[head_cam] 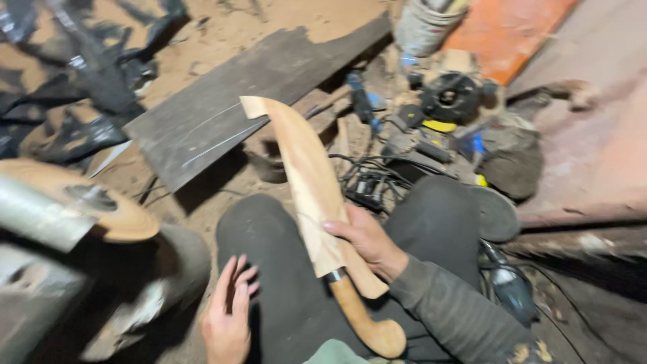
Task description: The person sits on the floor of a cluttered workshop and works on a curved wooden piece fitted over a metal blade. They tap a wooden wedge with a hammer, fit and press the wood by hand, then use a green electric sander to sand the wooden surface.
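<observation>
Head view: right hand (367, 243) fingers wrap the wooden sheath (306, 182); left hand (229, 313) apparently rests spread on a knee (263, 229).

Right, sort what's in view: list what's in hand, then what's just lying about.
In hand:
- right hand gripping wooden knife sheath
- knife handle
- left hand resting on knee

Lying about:
- dark plank
- sanding disc
- power tools
- cables
</observation>
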### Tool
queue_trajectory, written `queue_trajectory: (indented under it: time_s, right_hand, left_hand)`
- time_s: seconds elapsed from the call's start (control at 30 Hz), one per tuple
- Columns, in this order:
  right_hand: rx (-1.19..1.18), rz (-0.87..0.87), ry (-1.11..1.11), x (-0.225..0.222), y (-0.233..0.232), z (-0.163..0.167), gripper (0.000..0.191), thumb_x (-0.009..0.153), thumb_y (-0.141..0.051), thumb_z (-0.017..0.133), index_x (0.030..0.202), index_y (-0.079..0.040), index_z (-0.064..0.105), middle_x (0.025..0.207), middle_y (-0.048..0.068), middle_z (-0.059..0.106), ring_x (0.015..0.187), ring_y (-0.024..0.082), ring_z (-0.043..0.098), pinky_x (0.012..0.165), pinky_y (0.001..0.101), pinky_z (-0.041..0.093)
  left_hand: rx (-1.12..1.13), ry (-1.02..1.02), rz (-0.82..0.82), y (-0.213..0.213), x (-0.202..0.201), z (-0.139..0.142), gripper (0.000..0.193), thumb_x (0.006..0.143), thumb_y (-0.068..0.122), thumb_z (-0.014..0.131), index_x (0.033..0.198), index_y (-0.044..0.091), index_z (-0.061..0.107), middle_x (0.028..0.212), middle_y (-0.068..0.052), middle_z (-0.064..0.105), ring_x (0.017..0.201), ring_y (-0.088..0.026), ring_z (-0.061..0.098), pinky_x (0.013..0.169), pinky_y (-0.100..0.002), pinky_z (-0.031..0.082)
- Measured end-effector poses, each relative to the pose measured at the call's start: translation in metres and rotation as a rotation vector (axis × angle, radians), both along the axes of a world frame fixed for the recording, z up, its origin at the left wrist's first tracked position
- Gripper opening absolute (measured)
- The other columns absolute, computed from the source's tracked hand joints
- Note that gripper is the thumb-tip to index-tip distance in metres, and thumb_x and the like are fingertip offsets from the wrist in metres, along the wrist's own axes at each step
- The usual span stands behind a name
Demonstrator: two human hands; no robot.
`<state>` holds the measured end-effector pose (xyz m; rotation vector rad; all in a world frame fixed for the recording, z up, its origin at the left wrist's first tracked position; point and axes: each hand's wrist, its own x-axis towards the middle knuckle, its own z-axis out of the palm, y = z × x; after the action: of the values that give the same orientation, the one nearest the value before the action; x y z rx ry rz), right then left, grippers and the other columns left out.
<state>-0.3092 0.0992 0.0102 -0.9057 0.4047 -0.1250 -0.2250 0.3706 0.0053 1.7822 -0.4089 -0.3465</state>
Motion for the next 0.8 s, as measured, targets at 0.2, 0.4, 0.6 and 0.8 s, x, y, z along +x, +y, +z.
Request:
queue_trajectory:
  time_s: [0.2,0.4,0.6,0.8]
  right_hand:
    - [-0.053,0.007,-0.038,-0.023,0.011,0.004,0.053,0.093,-0.017,0.072,0.137,0.005,0.052,0.118,0.007,0.067,0.105,0.013,0.067,0.093,0.0302,0.056]
    - [-0.346,-0.062,0.108,-0.069,0.015,0.037,0.065,0.096,-0.032,0.07,0.143,0.005,0.045,0.125,0.01,0.066,0.113,0.016,0.066,0.096,0.0312,0.055]
    - [-1.371,-0.035,0.415,-0.143,0.042,0.081,0.107,0.075,-0.04,0.086,0.152,0.005,0.025,0.14,0.024,0.046,0.117,0.044,0.059,0.093,0.0462,0.051]
    - [-1.539,-0.018,0.725,-0.164,0.021,0.079,0.102,0.077,-0.03,0.083,0.155,-0.002,0.024,0.138,0.024,0.045,0.089,0.045,0.065,0.075,0.0496,0.056]
  left_hand:
    - [-0.566,0.739,-0.196,-0.137,0.008,0.024,0.05,0.104,0.019,0.057,0.144,-0.008,0.044,0.13,-0.017,0.063,0.115,-0.027,0.064,0.094,-0.039,0.055]
    - [-0.554,0.988,-0.28,-0.177,-0.019,0.038,0.044,0.099,0.019,0.057,0.133,-0.009,0.054,0.114,-0.023,0.07,0.102,-0.033,0.072,0.085,-0.046,0.06]
    - [-0.622,0.925,-0.188,-0.195,-0.018,0.042,0.045,0.103,0.02,0.055,0.137,-0.008,0.05,0.117,-0.022,0.069,0.107,-0.035,0.07,0.089,-0.047,0.058]
    - [-0.696,0.741,-0.253,-0.239,-0.043,0.071,0.045,0.101,0.021,0.057,0.137,-0.005,0.049,0.12,-0.018,0.067,0.111,-0.034,0.071,0.097,-0.046,0.057]
